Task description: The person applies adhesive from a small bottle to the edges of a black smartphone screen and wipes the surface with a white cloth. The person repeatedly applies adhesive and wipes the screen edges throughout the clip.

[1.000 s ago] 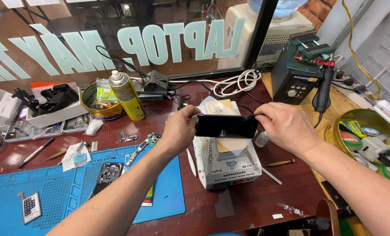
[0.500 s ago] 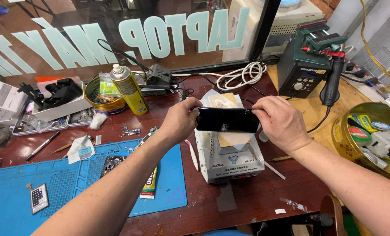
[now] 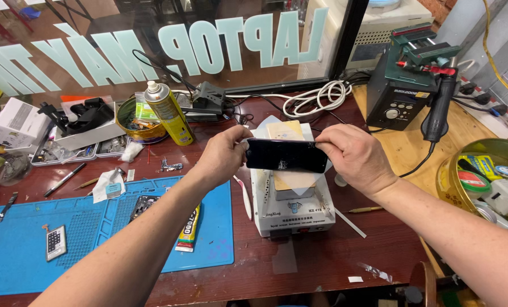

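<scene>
A black phone point(image 3: 286, 155) with a cracked screen is held flat between both hands, just above a white box-shaped heating machine point(image 3: 292, 204). My left hand point(image 3: 222, 154) grips the phone's left end. My right hand point(image 3: 350, 154) grips its right end. A tan pad point(image 3: 285, 130) lies on the machine's top, partly hidden behind the phone.
A blue work mat point(image 3: 55, 239) with a glue tube point(image 3: 189, 226) and small parts lies at the left. A yellow spray can point(image 3: 170, 112), a round tin point(image 3: 130, 122), parts trays, a coiled white cable point(image 3: 314, 98), a soldering station point(image 3: 405, 94) and a gold bowl point(image 3: 484, 176) surround the machine.
Both hands with the phone have stayed over the machine, rising slightly in the view as the head camera shifted. The grip is the same.
</scene>
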